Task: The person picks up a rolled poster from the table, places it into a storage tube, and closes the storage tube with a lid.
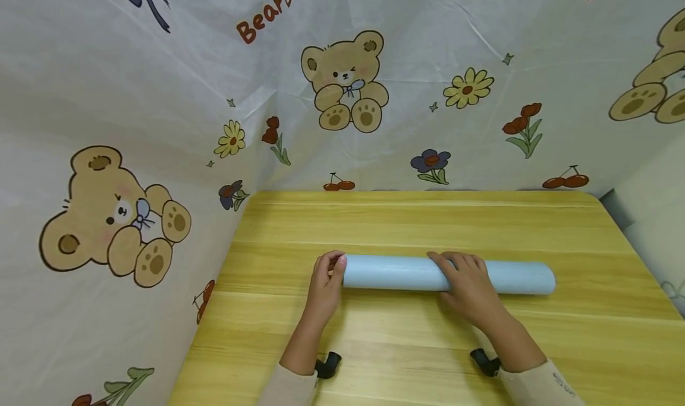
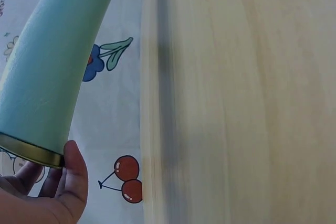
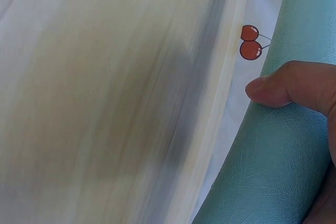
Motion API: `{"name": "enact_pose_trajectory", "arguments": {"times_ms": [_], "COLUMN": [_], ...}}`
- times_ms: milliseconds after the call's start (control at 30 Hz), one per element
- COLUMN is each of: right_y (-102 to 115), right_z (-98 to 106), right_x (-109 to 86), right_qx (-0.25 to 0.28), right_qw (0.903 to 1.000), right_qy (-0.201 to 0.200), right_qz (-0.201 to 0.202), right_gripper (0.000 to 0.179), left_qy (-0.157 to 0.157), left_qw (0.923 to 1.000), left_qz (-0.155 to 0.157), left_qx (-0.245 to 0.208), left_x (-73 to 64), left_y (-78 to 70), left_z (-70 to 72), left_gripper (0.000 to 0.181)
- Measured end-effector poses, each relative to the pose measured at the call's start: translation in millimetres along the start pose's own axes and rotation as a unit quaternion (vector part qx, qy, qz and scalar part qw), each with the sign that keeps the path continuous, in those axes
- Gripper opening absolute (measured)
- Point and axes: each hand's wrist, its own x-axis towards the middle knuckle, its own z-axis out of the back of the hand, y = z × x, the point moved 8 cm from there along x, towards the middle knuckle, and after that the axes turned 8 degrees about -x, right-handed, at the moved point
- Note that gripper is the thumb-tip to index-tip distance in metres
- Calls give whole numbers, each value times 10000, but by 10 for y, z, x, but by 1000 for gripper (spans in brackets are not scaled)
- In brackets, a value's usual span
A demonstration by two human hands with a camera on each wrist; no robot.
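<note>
A long light blue tube (image 1: 396,273) lies crosswise in front of me, its surface finely creased like leather in the right wrist view. The left wrist view shows a brass-coloured rim (image 2: 31,150) at its left end. My left hand (image 1: 325,282) holds that end, thumb at the rim and fingers bent about it. My right hand (image 1: 471,284) grips the tube right of its middle, with the thumb (image 3: 283,85) across the near side and the fingers over the top. The tube's right end extends past the right hand. Its underside is hidden.
The wood-grain table (image 1: 407,346) spreads under both arms. A white cloth (image 1: 407,49) printed with bears, flowers and cherries hangs behind it and along the left. Black curved pieces (image 1: 329,365) show beside both wrists. Pale material stands past the table's right edge.
</note>
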Motion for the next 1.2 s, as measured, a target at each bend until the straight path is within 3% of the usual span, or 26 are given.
{"name": "enact_pose_trajectory", "arguments": {"times_ms": [267,500,733,1000,1200], "right_y": [51,101,127,171,203], "right_z": [-31,-19,8,-20,-39], "right_x": [1,-6,-7,-10,-12], "right_qx": [-3,7,-2,-57,-95], "right_qw": [10000,10000,10000,10000,9999], "right_qy": [54,91,16,47,30], "right_qz": [18,39,21,0,16], "right_gripper": [91,92,91,92,92], "left_qy": [268,431,489,347,272], "left_qw": [9996,9976,9963,9980,9990], "left_qz": [-67,-376,-158,-271,-171], "left_qx": [8,385,684,463,299], "left_x": [-24,-32,-41,-47,-52], "left_y": [-29,-52,-14,-40,-2], "left_z": [-86,-138,-166,-161,-153], "left_gripper": [60,44,59,51,47]}}
